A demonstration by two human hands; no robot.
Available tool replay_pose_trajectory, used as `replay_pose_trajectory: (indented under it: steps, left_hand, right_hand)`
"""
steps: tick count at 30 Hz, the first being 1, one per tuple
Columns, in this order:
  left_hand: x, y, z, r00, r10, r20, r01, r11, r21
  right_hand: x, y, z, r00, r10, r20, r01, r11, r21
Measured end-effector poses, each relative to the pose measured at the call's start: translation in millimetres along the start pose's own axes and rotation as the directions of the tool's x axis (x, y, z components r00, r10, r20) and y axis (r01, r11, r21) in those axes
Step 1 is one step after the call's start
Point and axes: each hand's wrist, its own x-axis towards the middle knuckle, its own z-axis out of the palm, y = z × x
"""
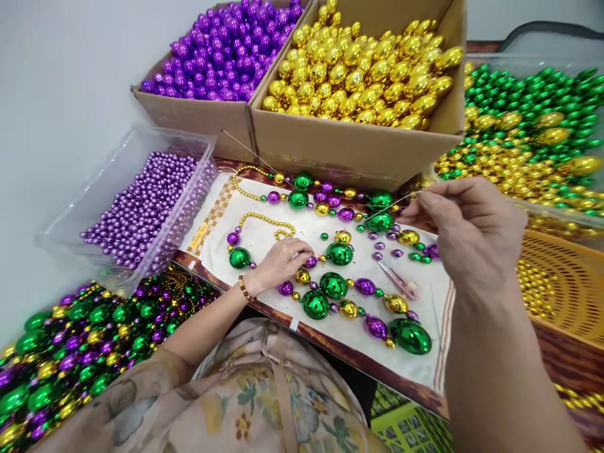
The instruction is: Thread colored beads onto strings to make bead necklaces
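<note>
My left hand [282,261], with a beaded bracelet at the wrist, is low over the white cloth [221,233]. Its fingers pinch a bead string at a small purple bead [310,261]. Beside it lie a large green bead [339,253] and a gold bead [302,277] on the strand. Raised at the right, my right hand [465,214] pinches a thin pale thread [394,204] that slants down toward the green beads. Below it, small tweezer-like snips [399,280] rest on the cloth, near loose purple beads [379,256]. Further back lies another beaded strand [298,199].
Cardboard boxes of purple beads [221,56] and gold beads [353,78] stand behind the cloth. A clear tub [141,135] of small purple beads is left. Finished-looking strands [94,346] pile lower left. Green and gold beads [523,132] and an orange basket [580,283] are right.
</note>
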Motion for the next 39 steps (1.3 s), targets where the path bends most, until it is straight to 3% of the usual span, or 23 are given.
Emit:
replay_pose_trajectory:
  steps: [3, 6, 10, 13, 15, 18, 21, 24, 27, 32, 39]
  left_hand:
    - [-3, -3, -6.7, 0.999, -0.019, -0.034, 0.019, 1.000, -0.010]
    - [-5, -6, -16.9, 0.994, -0.036, -0.102, 0.033, 0.999, -0.028]
    - [-4, -11, -30.4, 0.982, -0.067, -0.178, 0.055, 0.996, -0.076]
    - [-4, -16, -37.7, 0.967, -0.127, -0.219, 0.106, 0.989, -0.105]
    - [-4, -19, -41.7, 0.958, -0.159, -0.239, 0.133, 0.984, -0.121]
    - [-5, -21, -47.5, 0.947, -0.182, -0.263, 0.154, 0.980, -0.126]
    - [-6, -23, -51.7, 0.943, -0.191, -0.271, 0.160, 0.978, -0.133]
    - [-10, -24, -53.8, 0.951, -0.202, -0.236, 0.164, 0.972, -0.170]
    - [-16, -23, -56.2, 0.957, -0.211, -0.197, 0.166, 0.961, -0.222]
    - [-26, -19, -65.2, 0.953, -0.226, -0.200, 0.177, 0.955, -0.236]
    - [-39, -20, -67.6, 0.971, -0.208, -0.122, 0.179, 0.961, -0.210]
  right_hand:
    - [6, -3, 2, 0.990, -0.098, -0.103, 0.099, 0.995, 0.002]
    - [10, 1, 0, 0.984, -0.152, -0.096, 0.146, 0.987, -0.071]
    - [17, 11, -13, 0.978, -0.175, 0.116, 0.203, 0.928, -0.313]
    - [24, 19, -29, 0.930, -0.184, 0.318, 0.345, 0.732, -0.587]
    - [27, 27, -40, 0.913, -0.154, 0.378, 0.385, 0.634, -0.671]
    - [29, 42, -54, 0.944, -0.121, 0.308, 0.304, 0.685, -0.662]
    - [26, 53, -59, 0.987, -0.123, 0.100, 0.158, 0.785, -0.599]
    - [24, 51, -56, 0.982, -0.172, -0.084, 0.122, 0.900, -0.418]
    - [25, 37, -49, 0.958, -0.193, -0.212, 0.136, 0.956, -0.260]
    - [31, 14, -38, 0.959, -0.153, -0.237, 0.104, 0.973, -0.204]
    - [44, -15, -10, 0.961, -0.212, -0.175, 0.200, 0.976, -0.086]
